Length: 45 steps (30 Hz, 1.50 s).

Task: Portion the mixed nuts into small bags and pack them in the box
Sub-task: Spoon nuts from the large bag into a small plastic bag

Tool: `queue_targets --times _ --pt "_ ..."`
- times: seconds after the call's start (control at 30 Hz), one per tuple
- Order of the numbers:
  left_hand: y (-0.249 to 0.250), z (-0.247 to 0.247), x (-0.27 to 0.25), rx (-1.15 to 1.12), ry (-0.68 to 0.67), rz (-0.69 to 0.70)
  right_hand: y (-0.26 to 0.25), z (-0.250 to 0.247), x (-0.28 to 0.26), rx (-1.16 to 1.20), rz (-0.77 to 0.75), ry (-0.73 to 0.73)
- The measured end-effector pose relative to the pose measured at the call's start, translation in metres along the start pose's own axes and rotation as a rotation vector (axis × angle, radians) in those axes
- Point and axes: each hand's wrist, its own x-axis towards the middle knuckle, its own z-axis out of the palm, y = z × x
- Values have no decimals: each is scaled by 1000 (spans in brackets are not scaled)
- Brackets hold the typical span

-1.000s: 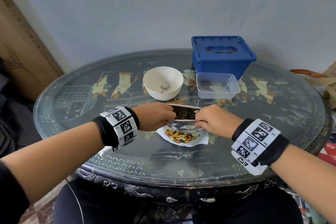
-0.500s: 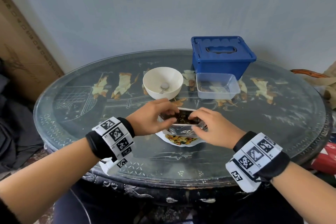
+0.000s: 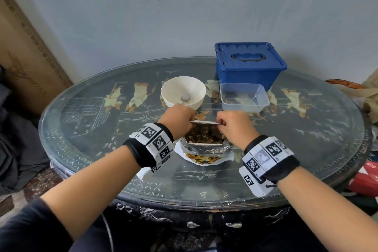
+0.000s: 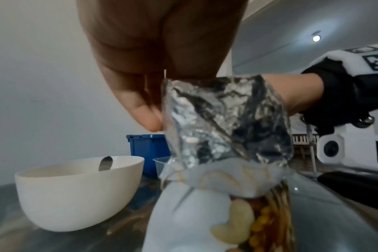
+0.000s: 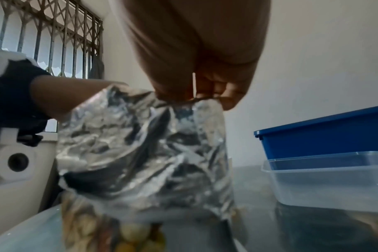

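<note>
A foil-lined bag of mixed nuts (image 3: 206,147) stands on the table near its front, its mouth pulled wide so the nuts (image 3: 204,136) show inside. My left hand (image 3: 180,120) pinches the far rim at its left corner, and my right hand (image 3: 235,125) pinches the same rim at its right corner. The left wrist view shows the crinkled foil side (image 4: 222,122) under my left hand's fingers (image 4: 145,116). In the right wrist view the foil side of the bag (image 5: 145,153) hangs from my right hand's fingers (image 5: 227,98).
Behind the bag stand a white bowl (image 3: 173,92) with a spoon (image 3: 185,98) in it, a clear plastic tub (image 3: 244,97), and a closed blue lidded box (image 3: 249,65). The round glass-topped table (image 3: 102,149) carries them. A cardboard panel (image 3: 24,51) leans at the left.
Both hands have lifted and spread the bag's mouth, which was lying low and nearly flat a second ago. The bag now stands taller with its nuts exposed.
</note>
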Motion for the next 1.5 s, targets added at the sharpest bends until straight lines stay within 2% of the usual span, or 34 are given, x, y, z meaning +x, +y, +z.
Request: queue_targets --times 0.07,0.2,0.53,0.67,0.77,0.83,0.93,1.0,1.2,1.33,1.5 --pt "-1 1 -4 28 4 59 2 0 0 11 -10 -10" --pt "-1 1 -12 24 -87 147 1 -5 -1 -72 -82 -104" --pt "-3 -8 -6 -13 -303 117 -1 -8 -2 -116 -114 -327" --pt "0 -3 -8 -10 -230 18 4 -6 -1 -84 -77 -295" --pt "-1 1 -15 94 -144 -101 7 -7 0 -101 -100 -253" --pt "0 0 -18 90 -193 -133 3 -8 1 -81 -136 -252" --pt "3 -1 -16 8 -307 -120 -9 -5 7 -131 -215 -242" --pt "1 -1 -15 -21 -326 -112 -14 -1 12 -165 -231 -213" --pt "-12 -7 -16 -72 -174 -80 -4 -4 14 -55 -165 -160" --pt "-17 -9 -17 -74 -96 -3 5 -7 6 9 -106 -175" --pt "-21 -13 -12 -54 -102 74 5 -10 3 71 -32 -203"
